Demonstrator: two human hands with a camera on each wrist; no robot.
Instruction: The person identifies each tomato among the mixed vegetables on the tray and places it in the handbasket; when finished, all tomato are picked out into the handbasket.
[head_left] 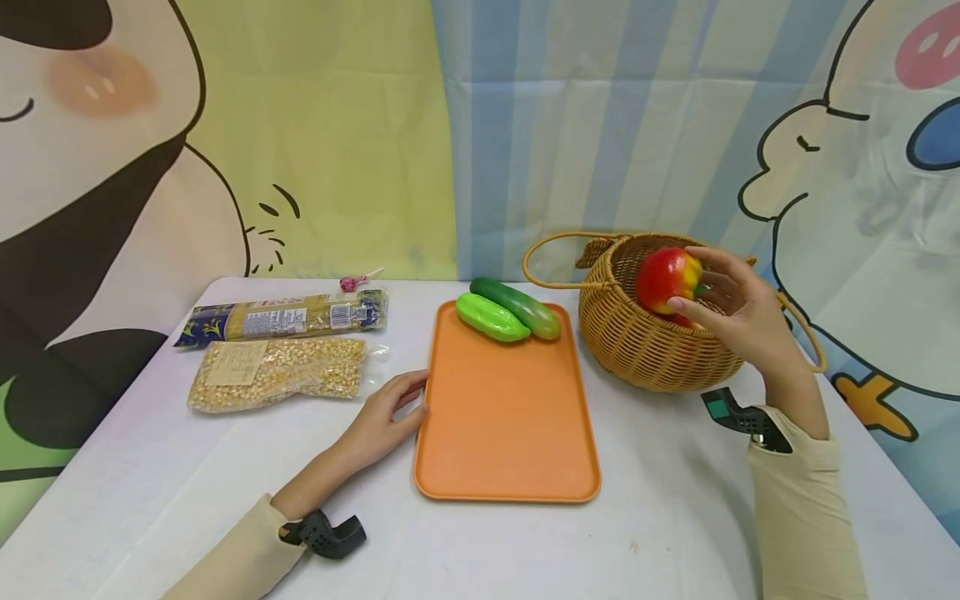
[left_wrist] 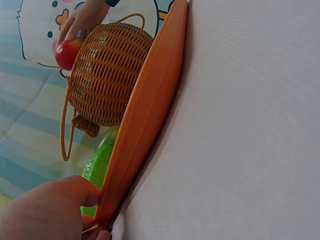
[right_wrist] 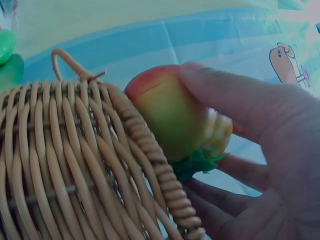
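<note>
My right hand holds a round red-and-yellow fruit with a green leafy end at the mouth of a wicker basket. In the right wrist view the thumb and fingers are around the fruit, beside the basket's braided rim. Part of another red item shows inside the basket, mostly hidden. My left hand pinches the left edge of an orange tray, its thumb on the rim in the left wrist view. At the tray's far end lie a bright green cucumber-like vegetable and a darker cucumber.
Left of the tray lie a bag of corn kernels, a long noodle packet and a pink-wrapped lollipop. Basket handles stick out at both sides. A cartoon-printed cloth hangs behind the white table.
</note>
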